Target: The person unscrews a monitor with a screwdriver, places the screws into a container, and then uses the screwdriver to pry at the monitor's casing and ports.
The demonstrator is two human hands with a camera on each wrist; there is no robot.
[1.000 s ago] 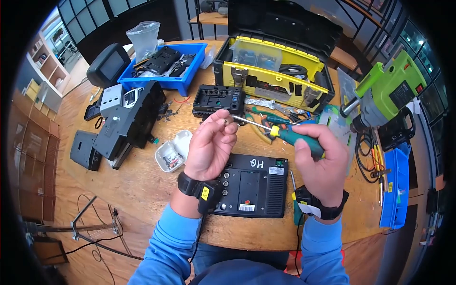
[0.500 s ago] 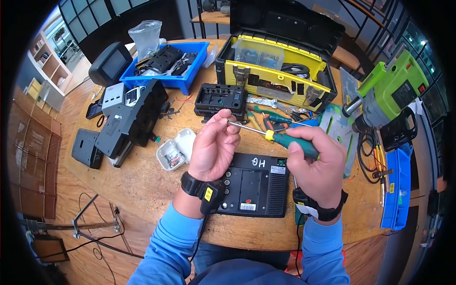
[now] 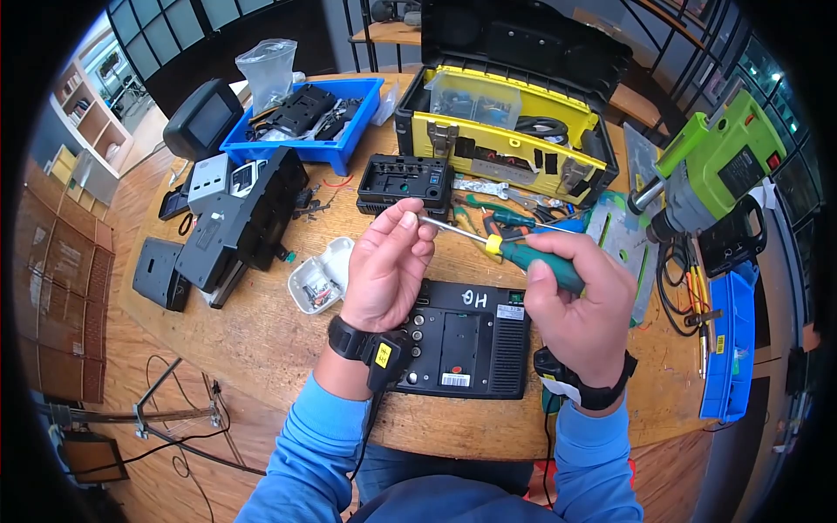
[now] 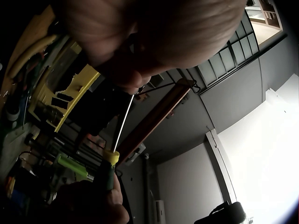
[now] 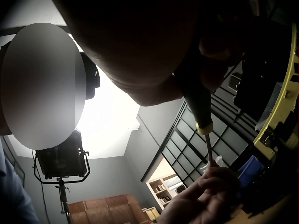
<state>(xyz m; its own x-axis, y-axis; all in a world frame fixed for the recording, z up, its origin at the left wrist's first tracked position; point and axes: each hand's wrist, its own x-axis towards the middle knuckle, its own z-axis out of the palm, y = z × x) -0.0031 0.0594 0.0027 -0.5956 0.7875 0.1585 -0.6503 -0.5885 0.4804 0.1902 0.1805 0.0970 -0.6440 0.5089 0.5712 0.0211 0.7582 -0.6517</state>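
Fingers of your right hand clamp the green-handled screwdriver; those of your left hand pinch its tip.

2 blue sleeves, black wrist straps

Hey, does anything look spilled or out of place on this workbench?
Mostly clutter, but small dark pieces lie loose on the tabletop, between the blue tray and open white box. That looks odd because the box holds other small parts; whether they spilled, I can't tell.
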